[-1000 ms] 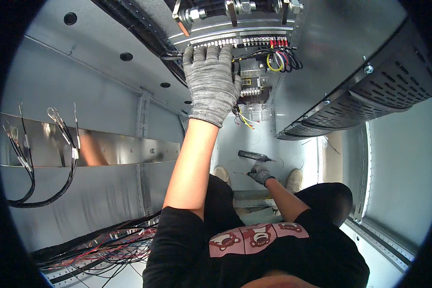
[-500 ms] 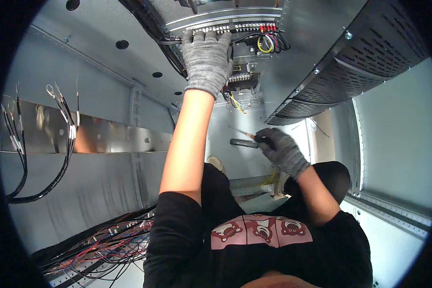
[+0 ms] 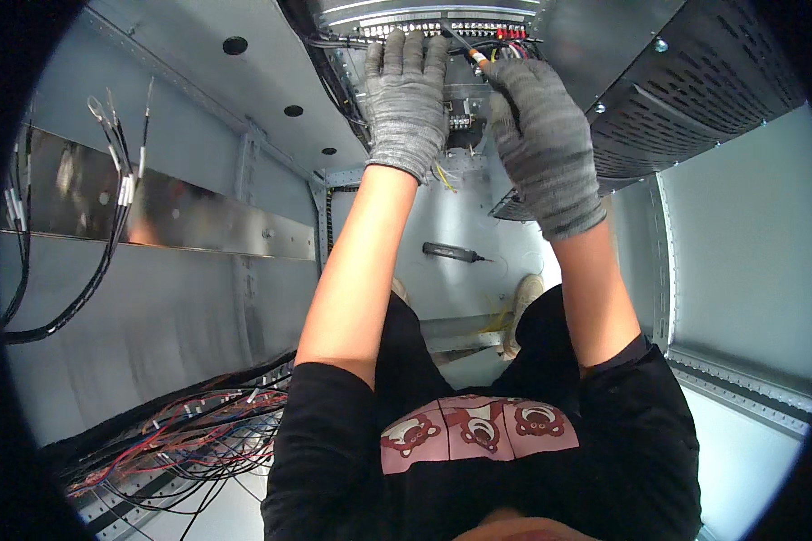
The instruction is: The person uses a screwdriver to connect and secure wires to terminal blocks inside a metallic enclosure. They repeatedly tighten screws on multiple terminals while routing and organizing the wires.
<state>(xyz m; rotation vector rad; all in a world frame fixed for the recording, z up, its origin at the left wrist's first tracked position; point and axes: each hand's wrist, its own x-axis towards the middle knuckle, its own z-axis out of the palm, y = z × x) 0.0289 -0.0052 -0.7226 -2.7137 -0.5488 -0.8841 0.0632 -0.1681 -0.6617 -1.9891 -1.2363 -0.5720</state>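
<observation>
Both my hands wear grey knit gloves. My left hand lies with its fingers stretched out along the lower side of a terminal strip, against the wires there; what lies under its palm is hidden. My right hand is closed round a screwdriver with an orange band on its handle. The screwdriver's shaft slants up and left, its tip at the strip just right of my left fingertips. Red terminals sit at the strip's right end. A smaller terminal block shows between my hands.
A black pen-shaped tool lies on the cabinet floor. Black cables with bare lugs hang at the left before a metal bar. Loose wires bunch at lower left. A perforated black cover juts in at the right.
My right hand has risen from above the floor to the terminal strip, bringing the screwdriver. My left hand remains at the strip, and the view has shifted slightly.
</observation>
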